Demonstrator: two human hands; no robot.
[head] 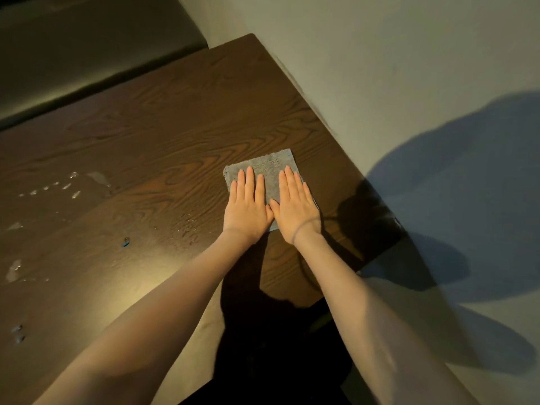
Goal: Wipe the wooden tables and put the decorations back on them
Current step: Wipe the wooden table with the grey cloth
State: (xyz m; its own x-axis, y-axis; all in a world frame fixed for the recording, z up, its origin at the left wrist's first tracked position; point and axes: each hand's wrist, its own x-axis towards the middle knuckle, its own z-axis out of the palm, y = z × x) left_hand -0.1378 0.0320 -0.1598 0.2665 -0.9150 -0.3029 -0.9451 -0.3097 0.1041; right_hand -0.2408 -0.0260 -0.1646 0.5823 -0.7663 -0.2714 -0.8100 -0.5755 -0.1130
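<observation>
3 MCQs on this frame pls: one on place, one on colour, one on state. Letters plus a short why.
1. Where does the cloth lie on the wooden table?
A. near the wall-side edge
B. at the far left end
C. hanging off the near edge

2. What colour is the cloth?
A. red
B. grey
C. yellow

3. How are the hands on it?
A. both flat
B. both fisted
C. one lifted

Key: 1 A, the wall runs just beside it; 2 B, grey pile shows; 3 A, left hand and right hand press down with straight fingers.
</observation>
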